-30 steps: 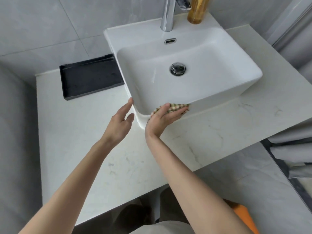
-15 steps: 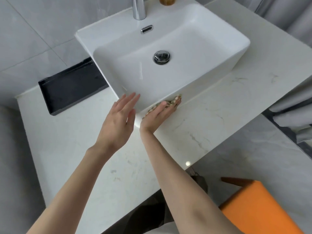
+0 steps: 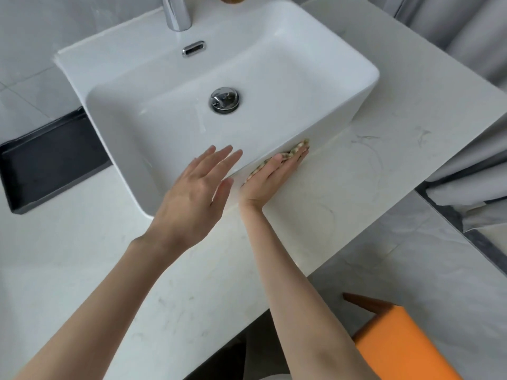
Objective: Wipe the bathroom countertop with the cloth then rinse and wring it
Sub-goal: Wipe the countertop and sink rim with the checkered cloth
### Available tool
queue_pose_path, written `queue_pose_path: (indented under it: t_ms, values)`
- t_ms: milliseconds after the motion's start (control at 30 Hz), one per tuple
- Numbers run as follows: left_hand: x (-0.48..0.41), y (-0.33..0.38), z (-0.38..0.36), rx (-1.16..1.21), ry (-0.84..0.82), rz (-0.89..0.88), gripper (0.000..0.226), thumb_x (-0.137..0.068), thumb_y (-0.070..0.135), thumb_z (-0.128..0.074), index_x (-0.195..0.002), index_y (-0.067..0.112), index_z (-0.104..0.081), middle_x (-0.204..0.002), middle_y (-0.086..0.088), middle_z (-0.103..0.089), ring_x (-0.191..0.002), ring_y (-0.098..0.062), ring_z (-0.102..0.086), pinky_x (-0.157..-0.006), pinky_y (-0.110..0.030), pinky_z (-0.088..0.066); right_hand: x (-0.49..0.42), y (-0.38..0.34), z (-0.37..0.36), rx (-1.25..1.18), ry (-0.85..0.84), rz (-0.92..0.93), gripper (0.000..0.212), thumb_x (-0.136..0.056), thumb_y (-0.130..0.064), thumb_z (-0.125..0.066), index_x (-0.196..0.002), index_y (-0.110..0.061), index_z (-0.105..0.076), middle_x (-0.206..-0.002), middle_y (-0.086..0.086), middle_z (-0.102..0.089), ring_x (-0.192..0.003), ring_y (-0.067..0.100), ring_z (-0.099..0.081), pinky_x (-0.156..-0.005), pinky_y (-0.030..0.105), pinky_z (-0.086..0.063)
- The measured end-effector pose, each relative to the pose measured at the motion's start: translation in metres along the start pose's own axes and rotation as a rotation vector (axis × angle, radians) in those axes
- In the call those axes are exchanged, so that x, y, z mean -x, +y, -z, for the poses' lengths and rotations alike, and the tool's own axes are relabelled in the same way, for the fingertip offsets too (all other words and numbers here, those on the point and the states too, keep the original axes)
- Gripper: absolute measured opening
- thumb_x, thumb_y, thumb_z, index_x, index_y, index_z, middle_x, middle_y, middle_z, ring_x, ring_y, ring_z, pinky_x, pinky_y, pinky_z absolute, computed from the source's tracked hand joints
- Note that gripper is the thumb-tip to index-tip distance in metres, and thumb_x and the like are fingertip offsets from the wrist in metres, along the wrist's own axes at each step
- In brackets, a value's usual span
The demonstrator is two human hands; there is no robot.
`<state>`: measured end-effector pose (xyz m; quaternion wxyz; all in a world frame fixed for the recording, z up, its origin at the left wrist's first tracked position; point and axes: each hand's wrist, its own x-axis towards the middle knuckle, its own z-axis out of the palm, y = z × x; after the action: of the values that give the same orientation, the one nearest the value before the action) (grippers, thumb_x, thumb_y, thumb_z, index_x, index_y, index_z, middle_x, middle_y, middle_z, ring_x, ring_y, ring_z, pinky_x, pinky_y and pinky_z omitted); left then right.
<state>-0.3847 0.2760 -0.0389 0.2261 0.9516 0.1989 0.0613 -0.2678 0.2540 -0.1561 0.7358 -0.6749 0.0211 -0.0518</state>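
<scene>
The checked cloth is pressed into the seam where the front wall of the basin meets the countertop, set back from the countertop's front edge and nearer its right side than its left. Most of it is covered by the right hand, which is laid flat on it with straight fingers. Only a fringe is seen beyond the fingertips and along the thumb side. Nothing is gripped by the left hand. It is held flat with the fingers straight and slightly spread, in front of the basin's near wall, and contact with the wall cannot be confirmed.

The cloth is judged to be light, thin and limp, so no shape of its own can be relied on. It is likely to bunch under sideways pressure and to slide easily on the smooth stone, more so if damp. While wiping, it is best controlled by broad palm pressure. For rinsing, it should be gathered by curling the fingers over its middle, not picked up by an exposed corner. For wringing, it should be grasped at both ends. Breakage is no concern. A tap stands at the basin's back rim, and a black tray lies near the countertop's left edge.
</scene>
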Motion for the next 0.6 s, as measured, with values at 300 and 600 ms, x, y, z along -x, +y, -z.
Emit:
queue_pose_path:
  t_ms: [300, 600]
  values:
    - [-0.056, 0.027, -0.016, -0.03, 0.011, 0.01, 0.045, -0.1, 0.026, -0.038, -0.145, 0.028, -0.035, -0.152, 0.007, -0.034, -0.145, -0.013, -0.02, -0.116, -0.027, -0.019, -0.135, -0.014, 0.018, -0.09, 0.058, -0.038, 0.065, -0.096, -0.044, -0.027, -0.151, -0.009, -0.02, -0.159, 0.006, -0.019, -0.146, 0.014, -0.018, -0.119, 0.041, -0.016]
    - [-0.069, 0.023, -0.006, -0.014, 0.093, 0.162, 0.046, -0.1, 0.025, -0.039, -0.146, 0.027, -0.034, -0.152, 0.008, -0.034, -0.145, -0.013, -0.021, -0.114, -0.028, -0.021, -0.14, -0.037, 0.033, 0.253, -0.216, 0.39, 0.042, -0.101, -0.012, -0.035, -0.142, -0.004, -0.04, -0.156, 0.02, -0.019, -0.147, 0.031, -0.006, -0.121, 0.043, -0.011]
